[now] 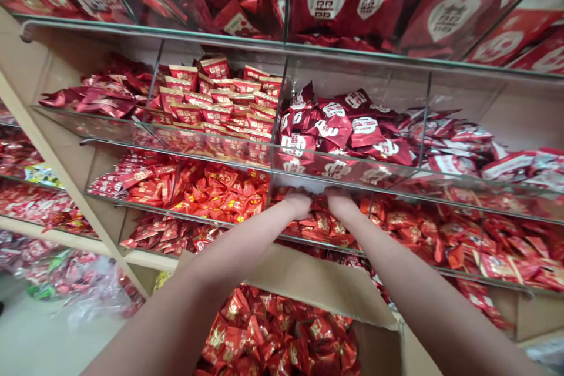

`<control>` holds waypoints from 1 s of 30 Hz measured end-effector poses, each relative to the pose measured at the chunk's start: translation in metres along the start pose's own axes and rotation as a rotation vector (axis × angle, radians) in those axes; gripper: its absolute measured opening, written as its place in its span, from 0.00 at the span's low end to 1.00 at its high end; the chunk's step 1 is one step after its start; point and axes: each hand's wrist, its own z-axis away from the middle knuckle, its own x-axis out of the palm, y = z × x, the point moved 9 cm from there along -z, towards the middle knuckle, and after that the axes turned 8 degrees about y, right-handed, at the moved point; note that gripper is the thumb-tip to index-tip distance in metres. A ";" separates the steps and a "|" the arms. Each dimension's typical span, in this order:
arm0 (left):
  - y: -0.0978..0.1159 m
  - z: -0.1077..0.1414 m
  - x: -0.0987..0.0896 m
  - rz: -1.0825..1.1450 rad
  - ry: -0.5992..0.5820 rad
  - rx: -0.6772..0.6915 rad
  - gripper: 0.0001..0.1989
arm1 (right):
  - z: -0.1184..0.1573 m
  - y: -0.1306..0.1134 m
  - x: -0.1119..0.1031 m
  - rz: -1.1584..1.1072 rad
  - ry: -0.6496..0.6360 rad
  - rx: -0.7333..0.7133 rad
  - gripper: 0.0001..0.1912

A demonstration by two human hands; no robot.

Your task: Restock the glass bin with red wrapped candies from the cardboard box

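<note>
Just beyond the box [308, 276], the left hand [299, 202] and right hand [338, 202] are side by side in a shelf [324, 243], at its red packets [321, 224]. Fingers are blurred and partly hidden; whether either grip is released or clenched cannot be told. Loose packets [264, 335] lie inside the box.

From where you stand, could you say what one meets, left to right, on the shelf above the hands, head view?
Dark red packets → gold-edged packets → white-labelled packets → red and white packets.
</note>
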 end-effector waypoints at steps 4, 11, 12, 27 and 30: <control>-0.009 0.002 0.007 -0.045 -0.014 0.001 0.15 | -0.005 0.009 0.021 -0.019 -0.116 0.024 0.14; -0.017 -0.002 0.013 -0.041 -0.012 -0.021 0.16 | -0.008 0.009 0.022 -0.103 -0.171 0.027 0.14; -0.017 -0.002 0.013 -0.042 -0.004 -0.017 0.16 | -0.007 0.006 0.021 -0.114 -0.165 0.013 0.14; -0.019 0.005 0.017 -0.077 -0.011 -0.073 0.29 | -0.010 0.010 0.030 -0.142 -0.121 0.053 0.14; -0.008 0.003 0.015 -0.060 -0.015 0.029 0.25 | -0.009 0.011 0.028 -0.129 -0.123 0.078 0.14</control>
